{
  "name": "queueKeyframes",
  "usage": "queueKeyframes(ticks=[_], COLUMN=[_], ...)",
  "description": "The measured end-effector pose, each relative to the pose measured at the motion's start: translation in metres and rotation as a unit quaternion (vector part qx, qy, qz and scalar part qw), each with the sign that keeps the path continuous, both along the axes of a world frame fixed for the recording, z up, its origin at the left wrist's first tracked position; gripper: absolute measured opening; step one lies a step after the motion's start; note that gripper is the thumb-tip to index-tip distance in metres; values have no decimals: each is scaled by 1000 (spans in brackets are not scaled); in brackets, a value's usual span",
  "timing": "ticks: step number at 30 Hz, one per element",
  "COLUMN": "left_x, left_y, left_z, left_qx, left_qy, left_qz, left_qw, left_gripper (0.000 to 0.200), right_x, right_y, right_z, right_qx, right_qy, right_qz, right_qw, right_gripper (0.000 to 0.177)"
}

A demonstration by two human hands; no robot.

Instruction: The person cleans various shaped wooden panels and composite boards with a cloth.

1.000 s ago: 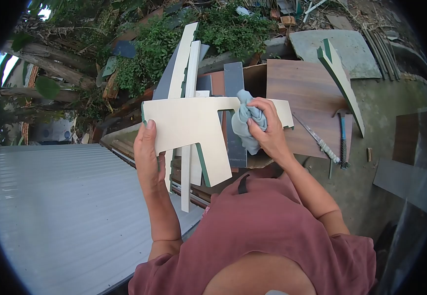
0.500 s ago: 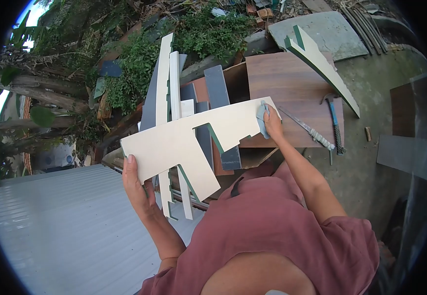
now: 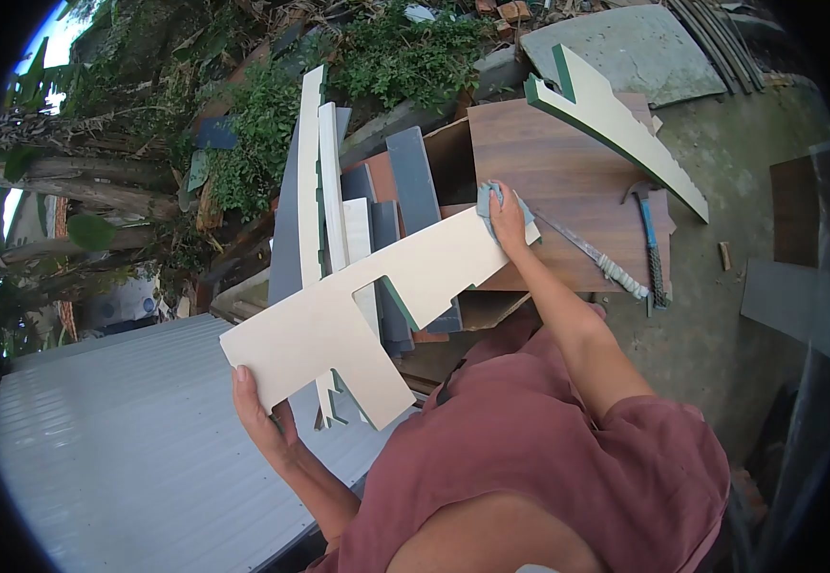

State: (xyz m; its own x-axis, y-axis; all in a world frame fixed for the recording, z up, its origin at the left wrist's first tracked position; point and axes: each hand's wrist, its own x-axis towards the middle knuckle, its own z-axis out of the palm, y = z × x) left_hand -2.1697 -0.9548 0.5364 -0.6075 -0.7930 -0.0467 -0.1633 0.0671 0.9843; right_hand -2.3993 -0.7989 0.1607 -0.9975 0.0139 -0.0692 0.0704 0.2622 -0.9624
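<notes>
A cream board with green edges [image 3: 329, 325], cut in the outline of a rifle, is held up in front of me at a slant. My left hand [image 3: 260, 409] grips its lower left end, thumb on the face and fingers behind. At the upper right end, my right hand [image 3: 508, 220] presses a light blue cloth [image 3: 485, 202] against the board, fingers wrapped over the cloth. Beneath and behind the board lie long cream strips [image 3: 311, 181] and dark grey planks [image 3: 413, 180].
A brown wood-grain panel [image 3: 568, 143] carries a blue-handled hammer [image 3: 648, 239], a blade with a wrapped handle [image 3: 592, 250] and another cream cut-out [image 3: 616, 119]. Corrugated sheet metal [image 3: 138, 449] spreads at lower left. Bushes [image 3: 405, 67] grow behind; the concrete ground [image 3: 702, 315] is at right.
My right hand and the cloth have shifted left along the board from its right tip. The board's left end has dropped, and it tilts more steeply.
</notes>
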Motion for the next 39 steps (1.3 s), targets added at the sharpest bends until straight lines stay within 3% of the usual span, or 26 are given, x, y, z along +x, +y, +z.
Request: queueKeyframes(ticks=[3, 6, 12, 14, 17, 21, 25, 26, 28, 31, 33, 39], left_x=[1, 3, 17, 15, 10, 13, 19, 20, 24, 27, 18, 11], left_y=[11, 15, -1, -4, -2, -8, -15, -16, -20, -27, -19, -29], left_z=[1, 2, 2, 3, 7, 4, 1, 1, 0, -1, 4, -4], left_qx=[-12, -20, -12, -19, -27, -55, -33, -32, -28, -9, -30, -67], left_qy=[-5, -4, 21, 17, 3, 1, 10, 9, 8, -6, 16, 12], left_qz=[30, 12, -112, -131, -141, -147, -192, -199, -212, -260, -256, -176], left_qw=[999, 1000, 993, 991, 990, 988, 981, 979, 977, 966, 966, 982], left_gripper=[42, 44, 55, 61, 73, 80, 77, 77, 77, 75, 74, 70], right_x=[0, 14, 46, 53, 56, 68, 94, 98, 110, 125, 125, 97], right_y=[20, 26, 25, 23, 15, 6, -8, -12, -25, -35, -37, -30], right_z=[-60, -73, -28, 15, 74, 194, 283, 299, 318, 323, 312, 242], right_qx=[59, 106, 60, -39, -83, -154, -218, -224, -268, -259, -242, -173], right_qy=[-42, -59, -127, -127, -61, 60, 256, 305, 375, 450, 467, 383], right_qz=[-44, -96, -145, -124, -92, 65, 247, 264, 271, 285, 282, 210], right_qw=[996, 988, 979, 983, 990, 984, 909, 887, 845, 806, 802, 883], right_gripper=[33, 35, 42, 42, 42, 40, 47, 58, 61, 69, 63, 47])
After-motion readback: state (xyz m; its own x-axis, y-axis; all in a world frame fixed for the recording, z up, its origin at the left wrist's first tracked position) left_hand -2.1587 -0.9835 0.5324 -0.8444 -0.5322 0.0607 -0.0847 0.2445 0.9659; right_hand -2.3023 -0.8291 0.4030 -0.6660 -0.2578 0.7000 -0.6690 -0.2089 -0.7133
